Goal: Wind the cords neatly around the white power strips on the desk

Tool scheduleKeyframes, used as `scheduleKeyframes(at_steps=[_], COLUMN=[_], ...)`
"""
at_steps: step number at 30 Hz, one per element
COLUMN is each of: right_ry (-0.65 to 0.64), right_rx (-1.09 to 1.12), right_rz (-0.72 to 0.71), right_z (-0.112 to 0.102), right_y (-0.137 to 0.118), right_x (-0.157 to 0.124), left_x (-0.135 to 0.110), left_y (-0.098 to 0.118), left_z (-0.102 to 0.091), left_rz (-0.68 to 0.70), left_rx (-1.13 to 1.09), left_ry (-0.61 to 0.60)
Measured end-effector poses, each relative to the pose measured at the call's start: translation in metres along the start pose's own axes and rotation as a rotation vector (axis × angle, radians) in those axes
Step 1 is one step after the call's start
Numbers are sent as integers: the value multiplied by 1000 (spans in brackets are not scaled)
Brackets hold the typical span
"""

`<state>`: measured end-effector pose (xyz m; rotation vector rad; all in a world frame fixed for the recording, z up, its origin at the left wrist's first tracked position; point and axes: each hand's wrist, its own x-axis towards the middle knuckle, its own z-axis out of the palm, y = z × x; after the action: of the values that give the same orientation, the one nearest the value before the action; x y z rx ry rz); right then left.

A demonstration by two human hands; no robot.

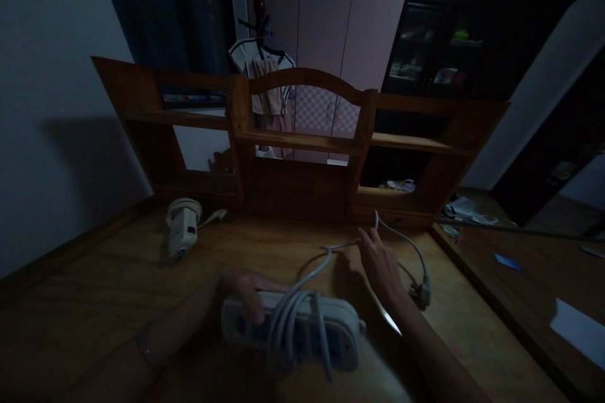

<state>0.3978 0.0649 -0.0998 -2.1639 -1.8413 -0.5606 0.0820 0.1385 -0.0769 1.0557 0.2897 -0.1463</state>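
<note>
A white power strip (302, 330) lies low over the wooden desk (118, 277), with several turns of its white cord (283, 321) wound around its middle. My left hand (248, 293) grips the strip's left end, thumb on top. My right hand (380, 261) is further back and pinches the loose stretch of cord, which runs from the coil up to my fingers and loops down to the plug (422, 293) resting on the desk at the right.
A white hair dryer (182, 230) lies at the desk's back left. A wooden hutch with shelves (302, 138) stands along the back edge. A second desk surface (529, 277) with papers adjoins on the right. The room is dim.
</note>
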Motion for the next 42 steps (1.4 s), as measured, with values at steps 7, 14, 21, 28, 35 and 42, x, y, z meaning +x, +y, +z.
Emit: scheduleKeyframes(at_steps=[7, 14, 21, 28, 35, 42], right_ry=[33, 92, -199, -348, -371, -301], right_rx=[-2, 340, 1122, 1100, 1113, 1002], right_rz=[78, 58, -247, -356, -541, -547], right_z=[-3, -1, -23, -34, -40, -27], right_y=[12, 16, -23, -55, -60, -70], right_x=[1, 6, -2, -19, -20, -21], left_x=[22, 24, 15, 15, 14, 22], left_y=[3, 4, 3, 1, 3, 2], left_z=[0, -14, -11, -18, -16, -10], left_rz=[23, 28, -144, -128, -244, -337], left_rx=[35, 62, 167, 300, 315, 337], left_ry=[26, 28, 23, 12, -15, -106])
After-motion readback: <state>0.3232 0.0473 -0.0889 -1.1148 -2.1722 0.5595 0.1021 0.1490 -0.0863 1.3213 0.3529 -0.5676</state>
